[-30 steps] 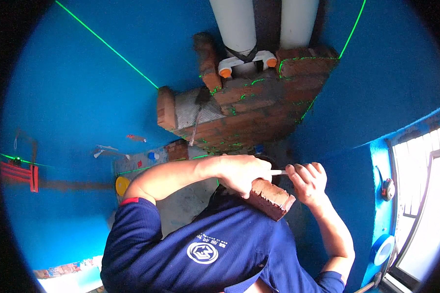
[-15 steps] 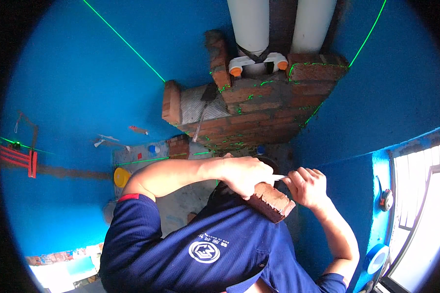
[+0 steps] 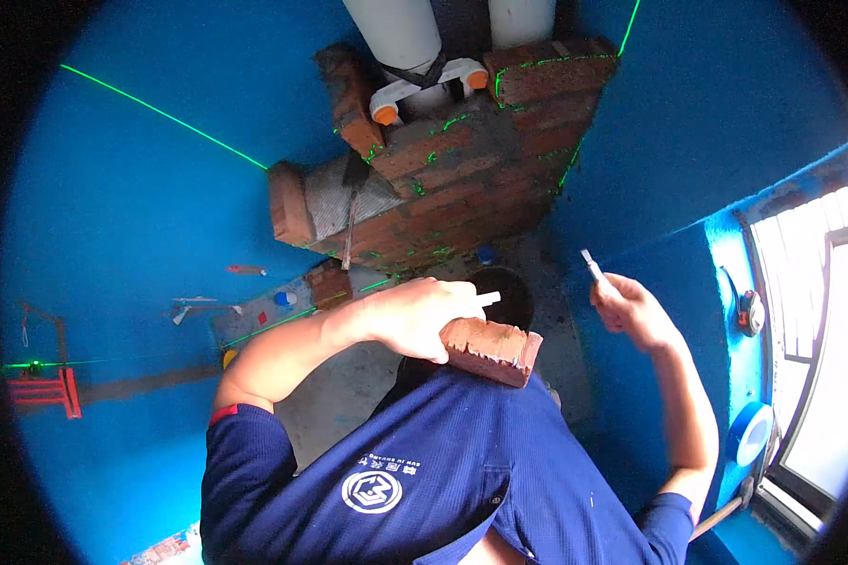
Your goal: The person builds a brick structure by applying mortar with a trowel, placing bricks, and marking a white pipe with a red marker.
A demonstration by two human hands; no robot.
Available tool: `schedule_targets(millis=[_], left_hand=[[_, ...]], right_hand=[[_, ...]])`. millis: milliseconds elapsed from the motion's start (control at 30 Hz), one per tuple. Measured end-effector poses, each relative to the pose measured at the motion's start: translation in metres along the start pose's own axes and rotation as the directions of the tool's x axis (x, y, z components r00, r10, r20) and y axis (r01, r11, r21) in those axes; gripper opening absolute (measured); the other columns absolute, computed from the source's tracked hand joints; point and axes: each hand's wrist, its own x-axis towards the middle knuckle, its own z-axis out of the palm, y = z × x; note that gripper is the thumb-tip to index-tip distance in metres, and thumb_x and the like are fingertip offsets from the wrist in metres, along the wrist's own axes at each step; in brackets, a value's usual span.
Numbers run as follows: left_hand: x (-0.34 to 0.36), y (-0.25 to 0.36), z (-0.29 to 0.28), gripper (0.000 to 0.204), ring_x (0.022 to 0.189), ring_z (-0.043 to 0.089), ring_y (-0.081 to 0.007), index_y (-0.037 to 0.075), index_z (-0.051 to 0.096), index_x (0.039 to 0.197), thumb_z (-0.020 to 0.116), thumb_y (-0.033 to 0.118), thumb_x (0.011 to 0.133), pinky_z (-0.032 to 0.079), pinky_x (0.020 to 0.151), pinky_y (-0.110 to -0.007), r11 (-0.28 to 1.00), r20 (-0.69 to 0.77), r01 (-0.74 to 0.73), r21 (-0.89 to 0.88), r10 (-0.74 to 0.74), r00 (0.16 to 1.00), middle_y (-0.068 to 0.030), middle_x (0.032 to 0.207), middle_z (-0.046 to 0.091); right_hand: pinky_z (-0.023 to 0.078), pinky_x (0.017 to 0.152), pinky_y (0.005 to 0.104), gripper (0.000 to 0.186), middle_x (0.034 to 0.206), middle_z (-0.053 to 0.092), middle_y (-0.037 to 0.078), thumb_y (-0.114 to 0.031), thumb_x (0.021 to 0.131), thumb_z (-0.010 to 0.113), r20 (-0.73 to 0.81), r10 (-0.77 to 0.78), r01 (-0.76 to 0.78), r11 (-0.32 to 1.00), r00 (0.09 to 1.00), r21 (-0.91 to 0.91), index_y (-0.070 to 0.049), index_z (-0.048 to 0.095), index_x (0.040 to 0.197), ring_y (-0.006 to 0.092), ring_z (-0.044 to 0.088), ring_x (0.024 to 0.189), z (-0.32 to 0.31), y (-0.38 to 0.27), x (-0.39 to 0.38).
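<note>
My left hand (image 3: 426, 315) is closed around one end of a reddish-brown brick (image 3: 490, 353), held in front of my chest. A short white stub (image 3: 487, 298) pokes out from the same hand above the brick. My right hand (image 3: 634, 306) is apart to the right, its fingers closed on a slim white pen-like stick (image 3: 594, 265) that points up and left. I cannot make out the stick's exact kind.
Ahead stands low brickwork (image 3: 462, 202) around white pipes (image 3: 396, 38); a trowel (image 3: 350, 221) lies on its left part. A dark bucket (image 3: 504, 299) is on the floor beyond my hands. Blue walls flank me, with a window (image 3: 824, 320) at right.
My hands have parted: the right moved right with the pen-like stick, and the left shifted left with the brick, a white stub showing in it. The view has turned too.
</note>
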Motion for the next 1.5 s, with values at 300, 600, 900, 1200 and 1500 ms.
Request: schedule_targets(millis=[300,600,900,1200,1500], left_hand=[[0.015,-0.012,-0.054,0.05,0.091,0.059,-0.0371,0.0,0.06,0.104,0.072,0.015,0.058,0.051,0.079,-0.045,0.923,-0.176,0.228,0.31,-0.179,0.968,-0.0207,0.107,0.055],[0.072,-0.037,-0.152,0.044,0.101,0.06,-0.0375,-0.004,0.063,0.112,0.054,0.005,0.069,0.05,0.084,-0.045,0.727,-0.476,0.629,0.277,-0.464,0.747,-0.0237,0.107,0.061],[0.076,-0.05,-0.181,0.034,0.092,0.066,-0.0355,-0.004,0.069,0.094,0.058,0.017,0.07,0.053,0.076,-0.045,0.732,-0.527,0.63,0.26,-0.439,0.727,-0.023,0.1,0.067],[0.07,-0.053,-0.177,0.029,0.089,0.067,-0.0352,-0.002,0.07,0.092,0.061,0.017,0.072,0.054,0.076,-0.045,0.836,-0.639,0.514,0.192,-0.291,0.712,-0.0211,0.096,0.068],[0.069,-0.053,-0.18,0.029,0.083,0.067,-0.0361,-0.008,0.066,0.085,0.061,0.018,0.073,0.055,0.069,-0.047,0.884,-0.605,0.441,0.152,-0.27,0.749,-0.0252,0.094,0.065]], right_hand=[[0.028,0.047,0.0224,0.029,0.063,0.043,-0.007,-0.034,0.093,0.06,-0.373,-0.094,0.254,0.877,0.923,0.408,-0.016,0.047,0.075,0.0058,0.036,0.052,0.049,0.087,0.001],[0.025,0.043,0.0243,0.034,0.057,0.04,-0.005,-0.038,0.093,0.059,-0.524,0.08,0.186,0.881,0.848,0.435,-0.018,0.045,0.07,0.0073,0.033,0.046,0.058,0.154,-0.022],[0.027,0.043,0.0256,0.033,0.057,0.041,-0.004,-0.038,0.092,0.061,-0.68,0.193,0.172,0.886,0.707,0.43,-0.017,0.046,0.071,0.0091,0.034,0.046,0.062,0.163,-0.04],[0.029,0.058,0.0209,0.021,0.069,0.034,-0.007,-0.03,0.094,0.062,-0.664,0.291,0.067,0.886,0.689,0.458,-0.01,0.062,0.099,0.0054,0.033,0.063,0.076,0.175,-0.039],[0.023,0.044,0.021,0.029,0.061,0.036,-0.007,-0.038,0.093,0.059,-0.724,0.255,0.033,0.933,0.641,0.358,-0.017,0.05,0.076,0.0043,0.03,0.049,0.092,0.136,-0.037]])
